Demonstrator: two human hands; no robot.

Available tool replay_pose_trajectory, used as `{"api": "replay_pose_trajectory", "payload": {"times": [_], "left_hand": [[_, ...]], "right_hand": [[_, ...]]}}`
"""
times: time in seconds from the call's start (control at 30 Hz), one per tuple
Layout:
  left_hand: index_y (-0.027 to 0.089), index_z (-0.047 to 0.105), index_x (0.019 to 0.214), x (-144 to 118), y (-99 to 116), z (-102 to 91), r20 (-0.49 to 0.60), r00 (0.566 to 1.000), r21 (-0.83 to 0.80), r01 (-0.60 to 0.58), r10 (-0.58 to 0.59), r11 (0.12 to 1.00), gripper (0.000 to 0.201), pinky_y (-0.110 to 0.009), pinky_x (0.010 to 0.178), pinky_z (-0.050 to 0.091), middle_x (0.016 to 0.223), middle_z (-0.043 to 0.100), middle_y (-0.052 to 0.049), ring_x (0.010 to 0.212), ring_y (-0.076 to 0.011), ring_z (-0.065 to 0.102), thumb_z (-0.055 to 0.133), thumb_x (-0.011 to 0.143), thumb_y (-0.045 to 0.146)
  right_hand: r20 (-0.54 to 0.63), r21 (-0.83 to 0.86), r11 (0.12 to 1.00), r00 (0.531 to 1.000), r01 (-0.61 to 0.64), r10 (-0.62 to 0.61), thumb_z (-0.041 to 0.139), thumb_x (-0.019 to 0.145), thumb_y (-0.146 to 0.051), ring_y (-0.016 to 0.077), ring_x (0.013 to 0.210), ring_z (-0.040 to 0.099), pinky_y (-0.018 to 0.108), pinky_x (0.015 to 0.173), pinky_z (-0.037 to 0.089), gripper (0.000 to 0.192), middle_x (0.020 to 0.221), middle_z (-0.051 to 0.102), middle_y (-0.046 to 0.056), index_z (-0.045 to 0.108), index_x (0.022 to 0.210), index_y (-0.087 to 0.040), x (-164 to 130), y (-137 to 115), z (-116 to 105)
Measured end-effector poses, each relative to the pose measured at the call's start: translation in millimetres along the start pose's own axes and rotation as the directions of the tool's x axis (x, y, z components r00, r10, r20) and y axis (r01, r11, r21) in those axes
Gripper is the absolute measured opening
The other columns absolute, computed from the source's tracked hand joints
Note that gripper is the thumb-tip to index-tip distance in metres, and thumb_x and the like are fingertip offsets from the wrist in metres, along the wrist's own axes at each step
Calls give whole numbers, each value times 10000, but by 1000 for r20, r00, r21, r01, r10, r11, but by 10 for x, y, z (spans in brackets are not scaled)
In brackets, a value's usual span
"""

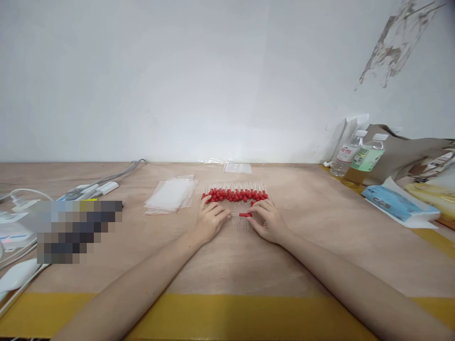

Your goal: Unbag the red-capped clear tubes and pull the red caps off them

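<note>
1. Red at one end and slim, the single piece (pixel 245 215) lies crosswise between the left hand (pixel 213 219) and the right hand (pixel 269 220), its clear end toward the left.
2. Left hand: fingers bent together beside that clear end; whether they pinch it, I cannot tell.
3. Right hand: thumb tip at the red end, index finger arched away from it; whether it grips, I cannot tell.
4. Such a piece likely handles best with light fingertip pressure at both ends, kept level over the thin clear stems (pixel 243 224) between the hands.
5. Just beyond both hands, rounded red heads (pixel 236 194) crowd in a row.
6. Left of the left hand, filmy plastic sleeves (pixel 170 193) overlap on the smooth brown tabletop (pixel 220 274).
</note>
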State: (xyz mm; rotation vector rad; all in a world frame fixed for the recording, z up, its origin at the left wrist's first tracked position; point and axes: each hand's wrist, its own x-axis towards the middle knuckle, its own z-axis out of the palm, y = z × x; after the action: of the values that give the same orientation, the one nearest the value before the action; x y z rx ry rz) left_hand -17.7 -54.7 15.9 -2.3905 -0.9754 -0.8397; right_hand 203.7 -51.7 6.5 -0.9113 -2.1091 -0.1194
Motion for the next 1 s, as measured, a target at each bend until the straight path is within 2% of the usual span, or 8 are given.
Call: {"api": "replay_pose_trajectory", "payload": {"times": [0.1,0.27,0.33,0.43,0.5,0.67,0.83,1.0], "left_hand": [[241,613,904,9,9,9,8,1000,1,-7,7,1000,180,-429,950,264,746,643,4,755,-152,547,442,852,226],[247,584,984,15,31,43,-22,999,-17,-24,24,1000,198,-435,972,240,813,648,-2,798,-155,541,441,850,220],[238,595,927,26,44,46,-14,999,3,-41,41,999,171,-437,971,243,791,642,-3,788,-154,537,442,850,237],[208,594,771,50,66,30,31,994,60,-104,102,993,202,-435,967,256,640,600,11,682,-135,516,417,862,242],[194,581,745,64,77,11,50,988,92,-149,145,985,219,-434,966,265,607,578,15,658,-128,503,408,867,249],[181,562,866,62,71,14,-46,974,112,-216,222,970,129,-420,961,296,658,590,22,687,-116,513,435,858,206],[169,557,806,46,52,74,-71,964,88,-248,255,965,124,-390,941,350,573,551,36,572,-94,487,440,848,166],[164,559,807,59,54,89,-107,963,33,-246,248,969,117,-372,942,371,568,573,33,543,-89,499,447,841,163]], "right_hand": [[8,-69,996,999,53,-53,547,779,-372,188,864,498,355,784,317,277,921,616,57,586,1009,-223,27,-33,56],[20,-144,985,995,99,-97,479,837,-312,157,771,486,351,769,281,177,760,637,19,633,875,-233,46,-65,155],[31,-144,983,993,114,-110,469,842,-302,153,759,474,351,766,270,180,740,632,15,632,857,-230,46,-78,159],[44,-137,980,989,143,-138,460,846,-301,149,740,458,355,763,253,188,715,625,14,634,838,-230,46,-89,139],[48,-129,981,989,143,-137,459,846,-305,146,724,448,356,759,243,199,686,616,14,639,814,-226,45,-92,124],[74,-94,988,990,126,-119,458,844,-303,135,704,434,351,758,227,223,644,595,11,641,760,-208,50,-106,107],[56,-91,984,988,151,-147,468,843,-307,124,687,427,344,753,217,218,621,595,-4,638,746,-211,62,-104,114],[10,-183,957,974,224,-226,500,830,-318,122,698,428,350,780,210,178,616,594,-15,628,756,-218,66,-71,106]]}}
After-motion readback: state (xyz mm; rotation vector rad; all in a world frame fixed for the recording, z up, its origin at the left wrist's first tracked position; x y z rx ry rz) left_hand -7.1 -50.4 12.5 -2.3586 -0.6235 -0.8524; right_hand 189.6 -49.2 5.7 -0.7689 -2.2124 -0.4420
